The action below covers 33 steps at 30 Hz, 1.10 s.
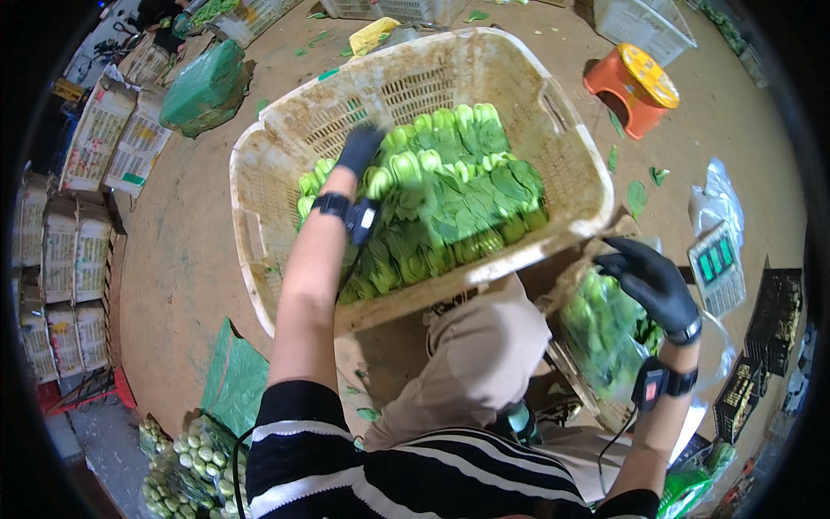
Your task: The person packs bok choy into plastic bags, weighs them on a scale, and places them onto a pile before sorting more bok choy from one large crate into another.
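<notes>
Before me tilts a dirty white plastic crate [583, 175] with rows of green leafy bok choy [480, 188], pale stem ends showing in lines. My left hand [362, 149], in a black glove, reaches into the crate at the left part of the rows; it is blurred, and whether it grips a bok choy cannot be told. On the right, my right hand [648, 279], also black-gloved, hovers with fingers spread over a clear plastic bag of leafy greens [600, 331]. Nothing shows between its fingers. A scale with a green-lit display [716, 266] is just beyond it.
An orange stool with a yellow top [639, 84] stands at upper right. Stacked white crates [61, 279] line the left. A green wrapped bundle [204, 87] is at upper left, bagged vegetables [201, 460] at lower left, black crates [771, 318] at far right. Loose leaves lie on the floor.
</notes>
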Each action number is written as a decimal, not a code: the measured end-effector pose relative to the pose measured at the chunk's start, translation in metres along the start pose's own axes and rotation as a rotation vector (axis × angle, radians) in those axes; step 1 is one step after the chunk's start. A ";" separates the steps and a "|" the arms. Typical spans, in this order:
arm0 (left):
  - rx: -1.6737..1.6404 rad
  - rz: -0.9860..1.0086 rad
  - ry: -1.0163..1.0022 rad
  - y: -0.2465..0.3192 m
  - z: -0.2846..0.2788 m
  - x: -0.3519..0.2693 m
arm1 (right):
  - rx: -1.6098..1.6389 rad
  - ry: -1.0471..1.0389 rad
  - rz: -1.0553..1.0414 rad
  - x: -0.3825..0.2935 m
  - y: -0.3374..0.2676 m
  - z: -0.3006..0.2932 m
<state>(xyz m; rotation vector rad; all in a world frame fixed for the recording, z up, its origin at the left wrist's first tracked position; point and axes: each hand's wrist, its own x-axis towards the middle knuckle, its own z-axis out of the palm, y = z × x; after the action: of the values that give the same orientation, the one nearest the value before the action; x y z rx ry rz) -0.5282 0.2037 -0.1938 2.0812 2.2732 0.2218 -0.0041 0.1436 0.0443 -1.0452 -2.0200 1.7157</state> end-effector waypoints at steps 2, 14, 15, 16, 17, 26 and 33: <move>-0.224 -0.330 -0.063 0.003 0.063 -0.010 | -0.244 -0.038 0.058 0.088 0.021 -0.006; 0.164 -0.254 -0.251 0.087 0.110 0.014 | -0.309 0.191 0.443 0.355 0.228 0.116; 0.247 -0.268 -0.295 0.088 0.112 0.019 | -0.206 0.147 0.431 0.359 0.223 0.117; 0.282 -0.317 -0.343 0.089 0.114 0.022 | -0.211 0.188 0.358 0.367 0.231 0.123; 0.276 -0.311 -0.355 0.089 0.115 0.021 | -0.282 0.176 0.429 0.362 0.235 0.121; 0.001 -0.315 -0.055 0.074 0.096 -0.007 | -0.845 0.157 0.416 0.342 0.200 0.140; -0.731 -0.461 0.017 0.063 0.089 -0.012 | -0.369 0.190 0.448 0.360 0.236 0.124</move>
<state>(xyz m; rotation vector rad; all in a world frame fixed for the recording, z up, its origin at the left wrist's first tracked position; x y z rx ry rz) -0.4524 0.2031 -0.2741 1.1771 2.1347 0.8767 -0.2535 0.3056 -0.2909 -1.8239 -2.1378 1.3727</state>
